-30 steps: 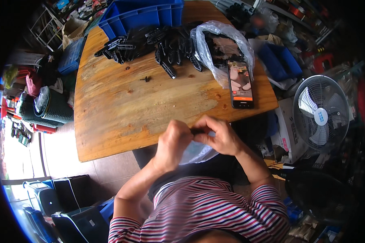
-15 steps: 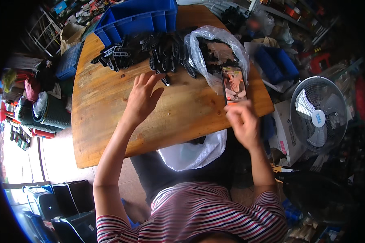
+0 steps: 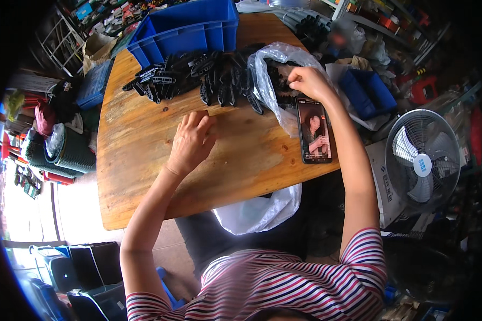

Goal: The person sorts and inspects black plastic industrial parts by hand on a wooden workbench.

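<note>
My left hand [image 3: 191,140] is over the wooden table [image 3: 241,150], its fingers curled in; whatever they hold, if anything, is hidden. Beyond it lies a pile of slim black plastic parts [image 3: 214,80]. My right hand [image 3: 310,84] is at the mouth of a clear plastic bag [image 3: 276,115], fingers bent together. Small dark pieces [image 3: 278,80] show inside the bag, and what those fingertips grip cannot be made out. Below my right wrist, a phone [image 3: 316,134] lies on the table with a picture on its screen.
A large blue crate [image 3: 185,40] stands at the table's far side. To the right are a smaller blue bin [image 3: 367,93] and a standing fan [image 3: 422,165]. A white bag [image 3: 260,211] hangs at the near table edge, over my lap. Dark green baskets [image 3: 72,152] stand at left.
My right hand has moved from the phone's near end up to the bag's mouth. My left hand has drawn back from the pile, and the loose black part beside it no longer shows on the table.
</note>
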`<action>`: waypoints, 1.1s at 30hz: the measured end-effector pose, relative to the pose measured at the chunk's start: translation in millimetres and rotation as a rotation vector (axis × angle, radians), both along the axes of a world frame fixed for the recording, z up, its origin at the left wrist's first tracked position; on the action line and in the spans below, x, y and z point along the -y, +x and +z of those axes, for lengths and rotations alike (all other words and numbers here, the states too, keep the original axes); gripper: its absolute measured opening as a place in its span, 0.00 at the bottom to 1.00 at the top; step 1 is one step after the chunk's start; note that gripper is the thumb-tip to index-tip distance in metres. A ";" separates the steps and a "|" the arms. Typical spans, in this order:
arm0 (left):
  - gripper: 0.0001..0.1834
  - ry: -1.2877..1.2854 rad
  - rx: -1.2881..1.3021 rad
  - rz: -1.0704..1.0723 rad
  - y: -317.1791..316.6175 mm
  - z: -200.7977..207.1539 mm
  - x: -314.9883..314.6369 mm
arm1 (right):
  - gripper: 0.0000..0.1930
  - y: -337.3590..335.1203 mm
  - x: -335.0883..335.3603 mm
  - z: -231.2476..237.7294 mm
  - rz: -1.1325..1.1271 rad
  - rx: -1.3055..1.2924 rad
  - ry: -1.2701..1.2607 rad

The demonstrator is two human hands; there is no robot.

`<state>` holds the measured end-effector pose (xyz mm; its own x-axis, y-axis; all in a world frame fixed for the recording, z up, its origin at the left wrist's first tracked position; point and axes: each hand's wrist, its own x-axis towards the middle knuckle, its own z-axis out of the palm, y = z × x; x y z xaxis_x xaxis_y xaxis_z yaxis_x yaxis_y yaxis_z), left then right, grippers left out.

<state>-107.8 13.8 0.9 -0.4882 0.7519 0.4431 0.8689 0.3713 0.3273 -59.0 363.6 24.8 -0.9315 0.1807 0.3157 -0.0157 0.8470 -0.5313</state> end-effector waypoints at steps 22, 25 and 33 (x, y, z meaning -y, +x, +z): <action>0.20 0.816 1.558 -0.381 56.2 2.5 23.6 | 0.07 106.2 167.8 50.0 0.189 -0.421 -0.156; 0.18 0.845 1.603 -0.395 79.2 4.7 18.1 | 0.09 122.8 189.1 47.1 0.273 -0.516 0.000; 0.14 0.838 1.533 -0.377 97.9 -0.5 18.2 | 0.12 134.1 198.7 35.5 0.281 -0.530 -0.035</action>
